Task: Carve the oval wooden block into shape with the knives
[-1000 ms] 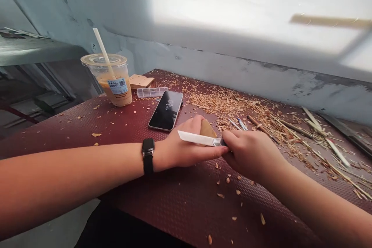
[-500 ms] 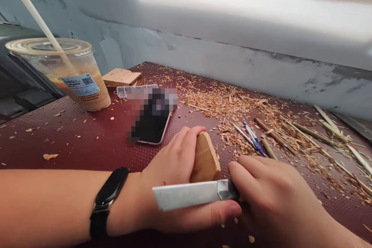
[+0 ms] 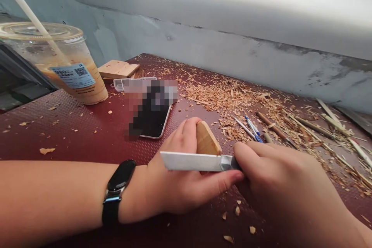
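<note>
My left hand [image 3: 181, 174] is wrapped round a small block of wood [image 3: 207, 139], its fingers over the far side and its thumb stretched out along the near side. My right hand [image 3: 279, 178] is closed round the dark handle of a knife [image 3: 192, 161]. The knife's flat metal blade points left, lying across the near part of the block and above my left thumb. The thumb's tip is close to the handle. The blade hides part of the wood, and I cannot tell how deep its edge touches it.
A phone [image 3: 154, 118] lies beyond my left hand. A plastic cup of drink [image 3: 84, 89] with a straw stands at the left, near wooden boards [image 3: 117, 69] and a clear plastic case [image 3: 135, 83]. Wood shavings [image 3: 221, 95], a compass [image 3: 252, 128] and a carving tool [image 3: 271, 126] lie at right.
The knife has moved up in view, from below the block to across its near part. Both hands sit slightly higher in view. The camera view has shifted a little.
</note>
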### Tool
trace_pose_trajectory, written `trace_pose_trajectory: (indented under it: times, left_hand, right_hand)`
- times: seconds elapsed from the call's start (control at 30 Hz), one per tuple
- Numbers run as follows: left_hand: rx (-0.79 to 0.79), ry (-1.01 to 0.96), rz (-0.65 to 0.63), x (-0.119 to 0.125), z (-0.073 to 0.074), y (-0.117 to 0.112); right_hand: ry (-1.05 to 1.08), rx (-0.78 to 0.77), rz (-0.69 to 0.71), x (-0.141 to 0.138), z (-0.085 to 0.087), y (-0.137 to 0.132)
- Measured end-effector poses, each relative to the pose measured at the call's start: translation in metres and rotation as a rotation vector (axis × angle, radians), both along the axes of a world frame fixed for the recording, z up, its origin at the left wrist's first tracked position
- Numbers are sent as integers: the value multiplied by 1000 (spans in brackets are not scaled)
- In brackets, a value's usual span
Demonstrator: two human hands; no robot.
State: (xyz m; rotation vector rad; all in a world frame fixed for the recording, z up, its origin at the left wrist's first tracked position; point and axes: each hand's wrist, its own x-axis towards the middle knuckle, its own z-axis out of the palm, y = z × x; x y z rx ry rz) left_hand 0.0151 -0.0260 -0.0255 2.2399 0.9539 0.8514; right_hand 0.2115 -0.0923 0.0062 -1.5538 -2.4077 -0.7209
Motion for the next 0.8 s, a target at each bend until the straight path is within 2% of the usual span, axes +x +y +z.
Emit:
trace_pose_trajectory:
  times: [0.2,0.33,0.43,0.53,0.7,0.8]
  left_hand:
    - [-163,-68,-70,3,9,3]
    - [-269,-136,-16,5,5,5]
    - [-239,-83,-65,4,4,7]
    - [-158,33,-93,2,9,9]
    - [-124,143,-128,0,20,5]
    - [-102,148,-167,1,20,-1]
  right_hand:
    - [-6,81,-109,-12,2,-9]
    - [-70,85,-135,-14,-1,-15]
    - [-48,67,-115,-9,-6,-15]
    - [30,23,-32,-3,-7,-8]
    - [77,-68,106,-1,7,-2]
    - [82,-173,93,1,15,-6]
